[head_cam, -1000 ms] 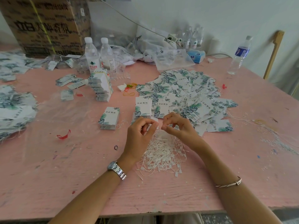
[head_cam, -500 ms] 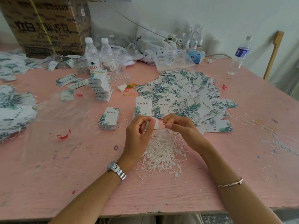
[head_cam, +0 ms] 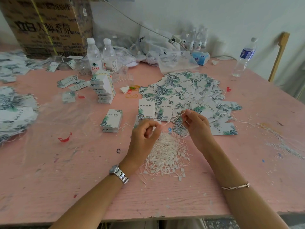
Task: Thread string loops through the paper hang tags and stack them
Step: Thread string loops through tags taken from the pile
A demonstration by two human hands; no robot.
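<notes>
Apart now, your left hand (head_cam: pixel 143 136) and right hand (head_cam: pixel 196 124) each pinch one thin white string loop (head_cam: pixel 173 119); keep it taut for threading.

Forearms forward; left hand (head_cam: pixel 145 135) and right hand (head_cam: pixel 197 125) apart, fingers (head_cam: pixel 189 117) curled, pinching string (head_cam: pixel 175 119) ends.

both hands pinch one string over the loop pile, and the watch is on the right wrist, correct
No: the head view shows the watch on the left wrist; the right wrist wears a thin bracelet. The left hand and right hand do pinch one string above the pile of string loops.
</notes>
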